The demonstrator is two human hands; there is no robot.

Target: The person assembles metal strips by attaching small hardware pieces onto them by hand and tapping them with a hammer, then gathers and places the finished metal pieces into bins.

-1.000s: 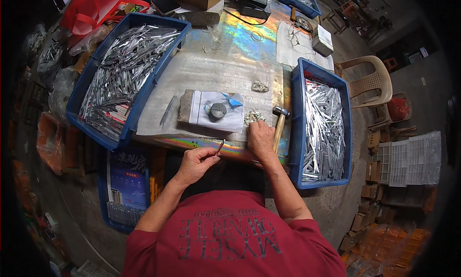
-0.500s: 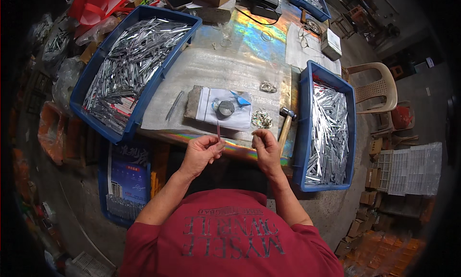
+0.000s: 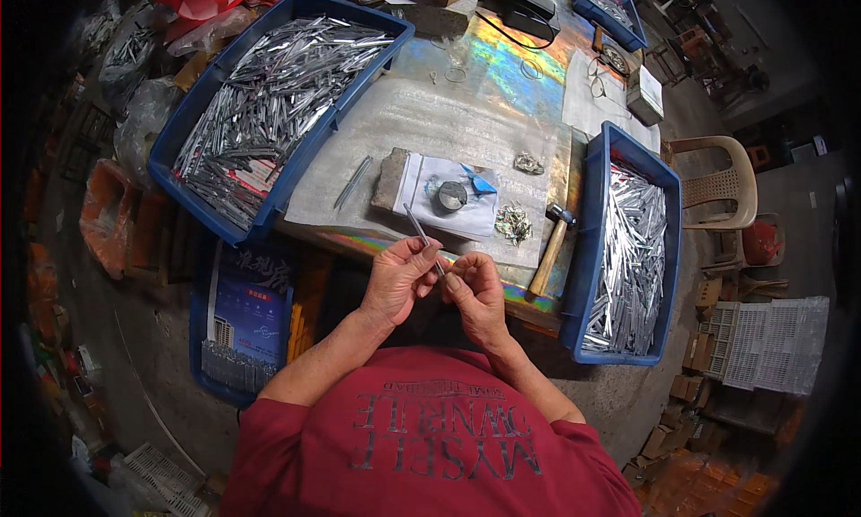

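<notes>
My left hand [image 3: 402, 280] pinches a slim silver metal piece [image 3: 416, 224] between thumb and fingers, its upper end pointing up and left. The fingers of my right hand [image 3: 475, 293] close on its lower end, close beside the left. Just beyond them lies a grey block [image 3: 387, 182] covered partly by white paper [image 3: 417, 194]. A short dark metal cylinder [image 3: 450, 195] stands on the paper, with a blue scrap [image 3: 481, 184] beside it. To the block's left lie a few similar slim pieces [image 3: 353, 182]; to its right is a pile of small shiny bits [image 3: 513, 223].
A large blue bin [image 3: 336, 113] of silver pieces stands at left, another blue bin [image 3: 671, 248] at right. A hammer [image 3: 550, 259] lies by the right bin. Another small pile [image 3: 528, 163] sits farther back. A beige chair [image 3: 717, 181] stands beyond.
My right hand has moved left to meet the left hand and now grips the metal piece's lower end. The piece has tilted leftward. The whole view has shifted slightly.
</notes>
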